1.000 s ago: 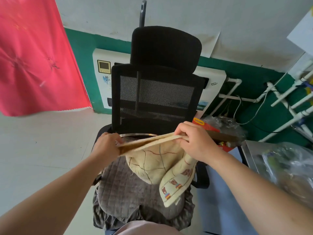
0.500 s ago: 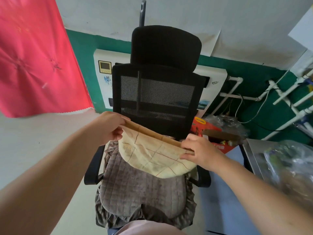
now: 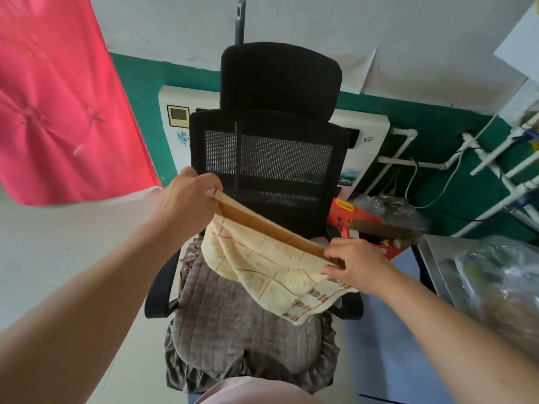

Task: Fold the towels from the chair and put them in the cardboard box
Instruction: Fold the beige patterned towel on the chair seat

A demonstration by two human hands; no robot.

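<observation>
Towel (image 3: 262,266), cream with a grid of thin red and brown lines, held up above the seat of a black mesh chair (image 3: 271,158). Stretched taut along its tan top band between two bare hands, with the band sloping down from upper left to lower right. Left hand (image 3: 186,205) pinched one end of the band, fingers and thumb closed on the cloth. Right hand (image 3: 353,263) pinched the other end, lower and nearer the body. Rest of the cloth hung below in a soft curve, its lower hem printed with small bears, sagging close over a grey quilted seat cushion (image 3: 233,325); whether hem and cushion touched could not be told. Looked doubled over along the band, though the layers could not be counted for certain.

Judged light, limp and thick-piled: no stiffness of its own, kept flat only by tension between the two grips. Not fragile and not slippery, so a plain pinch seemed enough. Best held at the two ends of the firmer woven band, as shown; corners likely to droop and slide out of line once either grip loosened.

Open box (image 3: 376,231), red and brown card, stood on the floor to the right, partly hidden behind the chair.
</observation>
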